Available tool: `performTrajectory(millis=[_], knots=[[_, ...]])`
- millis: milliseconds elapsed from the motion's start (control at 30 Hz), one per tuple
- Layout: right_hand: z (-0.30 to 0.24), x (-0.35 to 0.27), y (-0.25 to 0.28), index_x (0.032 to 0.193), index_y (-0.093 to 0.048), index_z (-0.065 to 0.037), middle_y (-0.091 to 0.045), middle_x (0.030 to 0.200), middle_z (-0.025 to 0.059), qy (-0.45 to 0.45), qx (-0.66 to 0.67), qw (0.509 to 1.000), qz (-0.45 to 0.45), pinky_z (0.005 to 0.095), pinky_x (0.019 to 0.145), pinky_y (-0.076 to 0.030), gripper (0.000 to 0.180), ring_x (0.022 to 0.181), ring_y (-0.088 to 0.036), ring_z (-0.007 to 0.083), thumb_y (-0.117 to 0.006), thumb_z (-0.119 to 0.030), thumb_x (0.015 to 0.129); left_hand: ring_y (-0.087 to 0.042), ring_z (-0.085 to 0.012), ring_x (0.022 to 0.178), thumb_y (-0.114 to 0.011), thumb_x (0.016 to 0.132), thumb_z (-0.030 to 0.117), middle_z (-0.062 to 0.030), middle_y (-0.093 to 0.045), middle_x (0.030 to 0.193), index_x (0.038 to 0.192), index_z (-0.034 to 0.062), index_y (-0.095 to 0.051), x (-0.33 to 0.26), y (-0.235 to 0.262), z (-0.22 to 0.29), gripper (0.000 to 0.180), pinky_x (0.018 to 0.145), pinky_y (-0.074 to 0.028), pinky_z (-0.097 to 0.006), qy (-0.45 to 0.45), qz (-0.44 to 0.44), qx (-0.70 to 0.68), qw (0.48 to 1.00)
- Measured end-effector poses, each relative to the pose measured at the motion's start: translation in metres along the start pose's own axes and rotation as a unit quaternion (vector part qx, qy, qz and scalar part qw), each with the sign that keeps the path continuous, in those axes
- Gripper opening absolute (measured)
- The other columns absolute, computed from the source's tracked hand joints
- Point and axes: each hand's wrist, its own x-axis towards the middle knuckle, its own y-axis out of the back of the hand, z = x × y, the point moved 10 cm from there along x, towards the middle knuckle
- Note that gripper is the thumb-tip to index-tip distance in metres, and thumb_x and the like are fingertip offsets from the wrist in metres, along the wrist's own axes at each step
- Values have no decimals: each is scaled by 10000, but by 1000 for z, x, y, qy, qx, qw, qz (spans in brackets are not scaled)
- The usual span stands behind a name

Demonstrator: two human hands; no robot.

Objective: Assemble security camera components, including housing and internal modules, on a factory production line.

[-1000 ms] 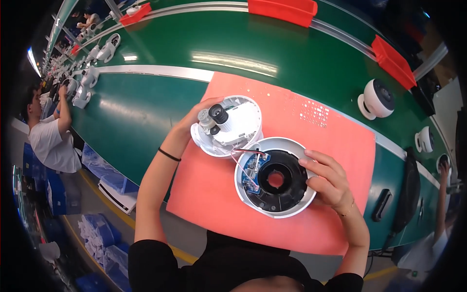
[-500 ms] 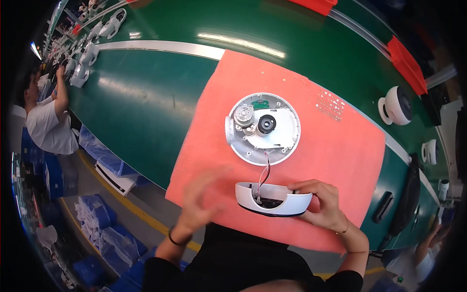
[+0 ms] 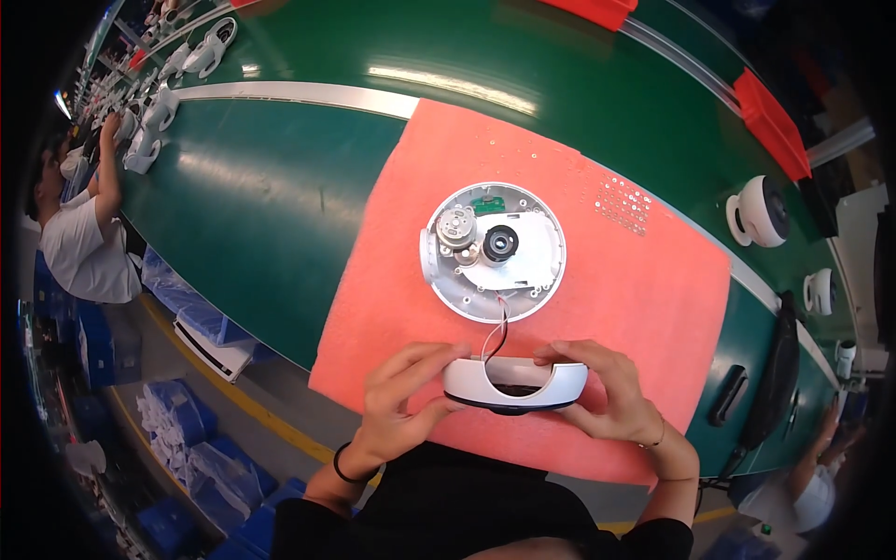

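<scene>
Between my two hands is a white camera housing half point(image 3: 457, 381) with a wide U-shaped notch and a dark underside, tilted up at the mat's near side. My left hand point(image 3: 397, 397) grips its left end between thumb and fingers. The other end sits between the thumb and fingers of my right hand point(image 3: 611, 392). Thin wires point(image 3: 504, 333) run from it to a round white housing point(image 3: 557, 280) lying open on the pink foam mat point(image 3: 644, 308). Inside that round housing show a silver motor point(image 3: 456, 227), a black lens point(image 3: 500, 244) and a small green circuit board point(image 3: 488, 204).
Several tiny screws point(image 3: 623, 205) lie on the mat's far right. Beyond stand assembled white cameras point(image 3: 758, 212) and a red bin point(image 3: 773, 121). A black tool point(image 3: 731, 396) rests at the right on the green table point(image 3: 271, 224). A co-worker point(image 3: 89, 243) sits at the left.
My left hand has come in from the left and taken hold of the left end of the housing half. The notched piece has tipped slightly. The view has shifted a little.
</scene>
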Motion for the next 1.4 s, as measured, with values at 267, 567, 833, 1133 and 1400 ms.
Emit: performTrajectory(millis=[267, 567, 833, 1133, 1400], knots=[[-1, 0, -4, 1161, -436, -23, -609, 1004, 182, 9, 40, 999, 7, 363, 769, -511, 605, 886, -630, 282, -719, 3, 627, -585, -259, 902, -735, 670, 136, -180, -576, 983, 1020, -93, -570, 4, 4, 5, 449, 787, -469, -344, -13, 20, 15, 1000], [3, 9, -3, 1050, -509, -2, -611, 1042, 191, -43, 103, 994, 0, 335, 783, -509, 444, 909, -634, 266, -721, -40, 661, -583, -224, 849, -735, 706, 226, -148, -566, 950, 994, -93, -572, 2, 3, 4, 460, 744, -465, -315, -16, 50, 35, 998], [-3, 18, -2, 1036, -512, -15, -606, 1059, 184, -59, 110, 992, 2, 341, 791, -505, 412, 929, -626, 266, -709, -55, 676, -612, -234, 821, -758, 643, 117, -141, -604, 917, 1002, -50, -599, 8, 8, 8, 426, 706, -487, -302, -11, 71, 63, 995], [-1, 18, 0, 1059, -488, -25, -599, 1071, 180, -48, 73, 996, 26, 345, 788, -491, 421, 925, -622, 267, -698, -86, 699, -610, -223, 783, -775, 638, 182, -137, -609, 899, 979, -56, -603, 9, 10, 8, 450, 678, -481, -292, -22, 97, 43, 994], [11, 11, 5, 1039, -480, -9, -628, 984, 168, -78, 13, 996, 28, 311, 697, -500, 428, 806, -644, 230, -687, -244, 747, -601, -217, 770, -779, 636, 172, -144, -599, 935, 1004, -55, -588, 9, 1, 10, 473, 667, -479, -287, -21, 87, 64, 994]])
